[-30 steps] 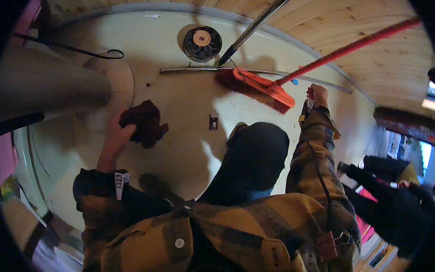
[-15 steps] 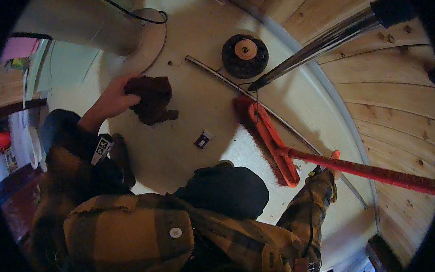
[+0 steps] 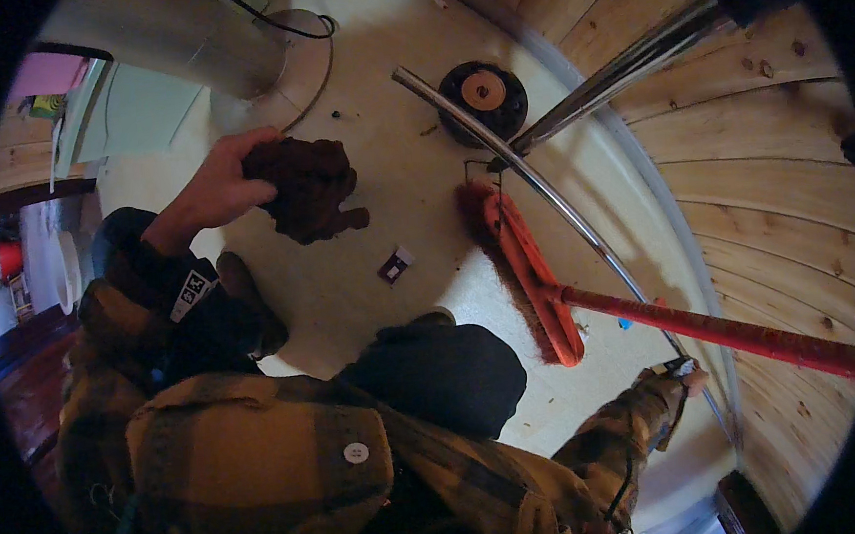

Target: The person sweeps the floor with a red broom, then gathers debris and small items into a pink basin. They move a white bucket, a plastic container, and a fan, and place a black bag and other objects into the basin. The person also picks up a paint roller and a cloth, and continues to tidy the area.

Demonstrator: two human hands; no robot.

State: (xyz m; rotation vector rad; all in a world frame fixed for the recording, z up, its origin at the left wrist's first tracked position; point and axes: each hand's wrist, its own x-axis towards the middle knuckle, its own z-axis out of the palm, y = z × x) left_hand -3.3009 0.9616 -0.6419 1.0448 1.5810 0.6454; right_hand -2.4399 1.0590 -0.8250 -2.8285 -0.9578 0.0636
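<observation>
My left hand is closed on a bunched dark brown cloth, which hangs over the pale floor beside a wide grey column. At the lower right, my right hand grips a long thin metal pole near its lower end. The pole slants up and left, its far end raised over a black round base. Between my hands lies a red broom head with brown bristles. Its red handle crosses over the pole toward the right edge. The fingers of my right hand are partly hidden.
A black round object with a copper-coloured disc sits at the back. Beside it, a thicker metal tube slants up right. A small dark packet lies on the floor. The grey column stands back left; a curved plank wall bounds the right.
The metal pole has come up off the floor, its far end now higher. My right hand has shifted right and downward along it. The cloth has moved slightly right.
</observation>
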